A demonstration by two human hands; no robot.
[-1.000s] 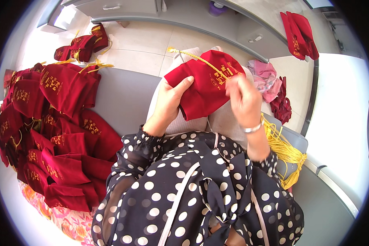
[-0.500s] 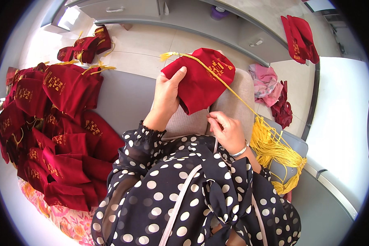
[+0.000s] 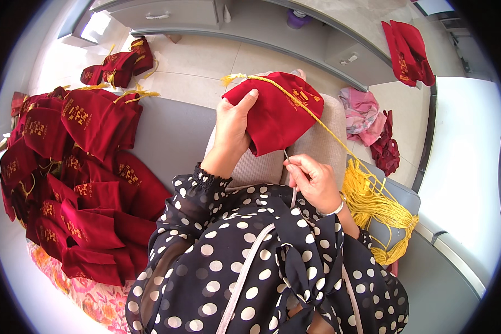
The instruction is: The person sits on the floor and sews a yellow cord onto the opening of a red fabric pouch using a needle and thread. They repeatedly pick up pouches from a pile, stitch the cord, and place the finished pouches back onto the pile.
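Note:
My left hand [image 3: 233, 122] grips a dark red fabric pouch [image 3: 275, 125] by its left side, thumb on the front, above my lap. A twisted yellow cord [image 3: 332, 134] with a frayed upper end lies across the pouch's printed front and runs down to a bundle of yellow cords [image 3: 373, 195] at my right. My right hand [image 3: 312, 183], below the pouch, pinches a thin metal rod [image 3: 285, 155] whose upper part meets the pouch's lower edge; its far end is hidden.
Several red pouches [image 3: 89, 206] are heaped on the grey seat [image 3: 172, 133] at my left, others [image 3: 117, 67] on the floor. A grey cabinet [image 3: 167, 16] runs ahead. Pink cloth [image 3: 356, 111] lies right of my knees, folded red cloth [image 3: 403, 50] at upper right, a white surface [image 3: 462, 156] at far right.
My right hand has moved down from the cord on the pouch's front to the rod below it. My left hand shifted slightly; the cord now stretches down to the right.

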